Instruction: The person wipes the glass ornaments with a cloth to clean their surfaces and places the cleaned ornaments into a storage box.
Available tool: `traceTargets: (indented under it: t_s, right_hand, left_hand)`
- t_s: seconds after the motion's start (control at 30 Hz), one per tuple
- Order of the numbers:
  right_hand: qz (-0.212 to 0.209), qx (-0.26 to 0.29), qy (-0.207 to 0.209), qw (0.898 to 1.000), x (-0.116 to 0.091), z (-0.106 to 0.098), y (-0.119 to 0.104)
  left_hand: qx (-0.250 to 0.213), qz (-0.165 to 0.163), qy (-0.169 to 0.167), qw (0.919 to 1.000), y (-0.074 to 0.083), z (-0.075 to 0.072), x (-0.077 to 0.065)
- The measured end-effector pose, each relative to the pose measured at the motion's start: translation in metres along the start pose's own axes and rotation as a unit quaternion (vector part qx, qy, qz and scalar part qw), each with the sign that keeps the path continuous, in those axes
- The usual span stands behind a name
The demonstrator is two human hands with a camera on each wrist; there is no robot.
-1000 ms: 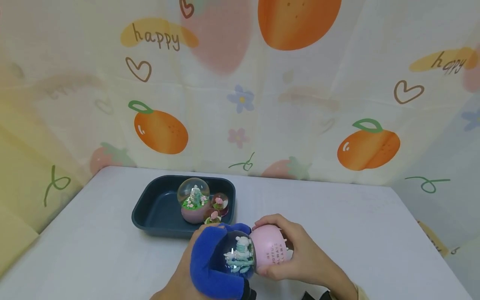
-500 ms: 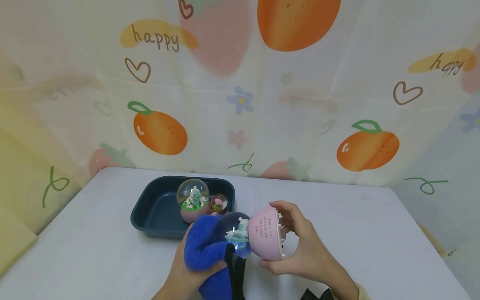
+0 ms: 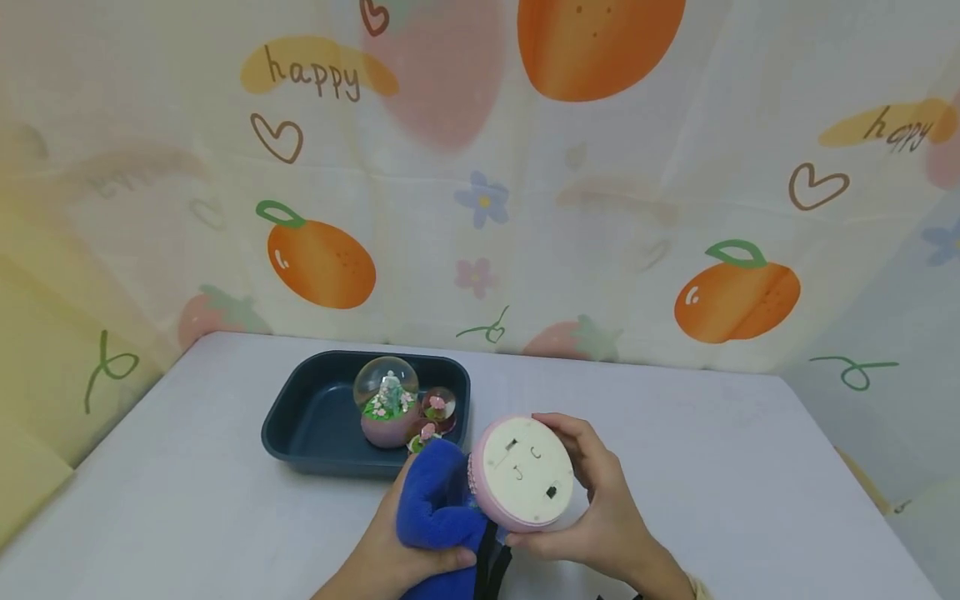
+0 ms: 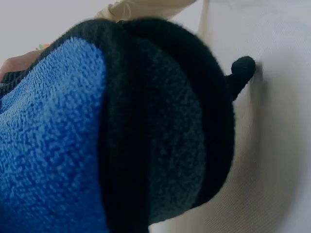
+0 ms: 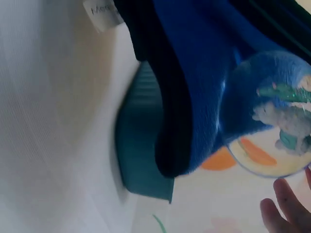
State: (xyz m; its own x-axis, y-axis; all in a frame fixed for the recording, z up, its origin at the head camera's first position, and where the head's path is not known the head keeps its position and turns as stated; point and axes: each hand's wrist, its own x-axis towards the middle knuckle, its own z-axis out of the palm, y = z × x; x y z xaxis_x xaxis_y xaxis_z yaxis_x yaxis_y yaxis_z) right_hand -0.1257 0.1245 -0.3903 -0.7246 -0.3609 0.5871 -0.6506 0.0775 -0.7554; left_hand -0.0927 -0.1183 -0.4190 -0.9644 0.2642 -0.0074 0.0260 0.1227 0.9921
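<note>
My right hand (image 3: 611,508) grips the pink base of a snow globe (image 3: 527,473), its cream underside facing the head camera. In the right wrist view, the clear dome of this snow globe (image 5: 272,92) shows a white animal figure inside. A blue plush cloth with black edging (image 3: 437,508) lies against the dome, and my left hand (image 3: 386,537) holds the cloth around it. In the left wrist view the blue cloth (image 4: 53,145) fills much of the picture and hides my left fingers. Fingertips of my right hand (image 5: 286,208) show beside the dome.
Behind my hands stands a dark blue tray (image 3: 307,457) on the white table (image 3: 712,467). Inside are a larger snow globe (image 3: 388,425) with a pink base and two small globes, one (image 3: 438,406) behind the other (image 3: 426,435). A fruit-print curtain (image 3: 585,275) hangs behind the table.
The snow globe in my right hand has turned so its underside faces the head camera; before, the lettered side of its base showed. My left hand has shifted the cloth around the dome.
</note>
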Motion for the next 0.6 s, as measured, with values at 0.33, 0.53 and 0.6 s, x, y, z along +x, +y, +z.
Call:
traceTargets:
  t_s: [0.33,0.53,0.6]
  right_hand:
    - [0.065,0.038,-0.065,0.995,-0.002,0.004,-0.004]
    - [0.115,0.041,-0.112,0.986,-0.002,0.001,-0.004]
    - [0.120,0.045,-0.133,0.983,-0.002,-0.001,-0.002]
  left_hand:
    - [-0.024,0.001,-0.025,0.9994,-0.005,0.002,-0.002]
    - [-0.035,0.021,-0.035,0.9986,-0.010,0.003,-0.001]
    - [-0.038,0.021,-0.037,0.9984,-0.010,0.004,-0.001]
